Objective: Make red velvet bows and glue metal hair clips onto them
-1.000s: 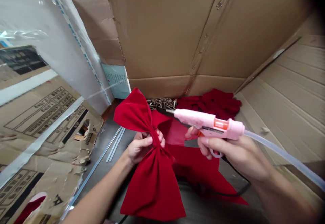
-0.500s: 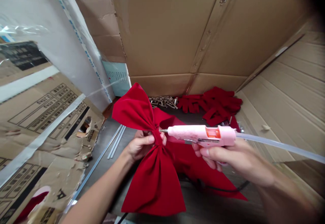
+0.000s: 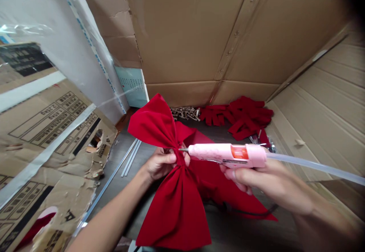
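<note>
My left hand point(image 3: 163, 163) pinches a large red velvet bow point(image 3: 176, 206) at its gathered middle, with fingers behind and thumb in front. Two loops fan out above and below the knot, and more red fabric trails to the right behind it. In my right hand point(image 3: 253, 177) is a pink glue gun point(image 3: 225, 154), gripped by its handle. Its metal nozzle points left and meets the bow's centre band. A translucent glue stick point(image 3: 310, 164) runs out of the gun's back end to the right.
Metal clips point(image 3: 185, 113) lie in a heap at the back, beside a pile of red fabric strips point(image 3: 249, 117). Loose glue sticks point(image 3: 132, 158) rest on the table at left. Cardboard walls point(image 3: 194, 31) enclose the back and right; a printed carton point(image 3: 57, 130) stands at left.
The glue gun's nozzle has shifted slightly left, from the edge of the bow's centre band onto its front. The bow has moved a little to the right.
</note>
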Demonstrator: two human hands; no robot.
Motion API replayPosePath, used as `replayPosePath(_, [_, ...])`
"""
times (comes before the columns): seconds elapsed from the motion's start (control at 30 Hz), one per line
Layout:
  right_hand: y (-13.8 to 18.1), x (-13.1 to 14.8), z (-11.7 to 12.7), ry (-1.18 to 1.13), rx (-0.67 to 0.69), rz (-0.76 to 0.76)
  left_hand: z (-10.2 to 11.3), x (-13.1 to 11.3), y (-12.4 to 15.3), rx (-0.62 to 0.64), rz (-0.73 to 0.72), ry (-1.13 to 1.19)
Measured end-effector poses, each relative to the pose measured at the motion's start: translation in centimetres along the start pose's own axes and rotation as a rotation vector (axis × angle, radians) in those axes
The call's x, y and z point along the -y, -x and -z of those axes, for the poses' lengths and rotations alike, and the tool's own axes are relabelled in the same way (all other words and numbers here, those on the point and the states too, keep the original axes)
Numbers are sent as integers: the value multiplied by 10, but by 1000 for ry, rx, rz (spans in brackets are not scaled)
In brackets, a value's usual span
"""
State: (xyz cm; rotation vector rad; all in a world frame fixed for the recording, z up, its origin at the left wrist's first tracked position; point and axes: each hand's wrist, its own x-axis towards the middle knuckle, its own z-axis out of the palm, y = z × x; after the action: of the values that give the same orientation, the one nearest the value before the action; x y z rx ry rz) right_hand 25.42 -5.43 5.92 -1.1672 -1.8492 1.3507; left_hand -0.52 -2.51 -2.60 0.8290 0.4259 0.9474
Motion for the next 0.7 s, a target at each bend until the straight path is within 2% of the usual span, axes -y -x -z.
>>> replayPosePath(0.27, [1, -8, 4, -2, -19, 10, -2, 0, -1, 24, -10, 16])
replayPosePath(0.7, [-1, 2, 2, 35, 2, 71, -3, 2, -1, -1, 7, 30])
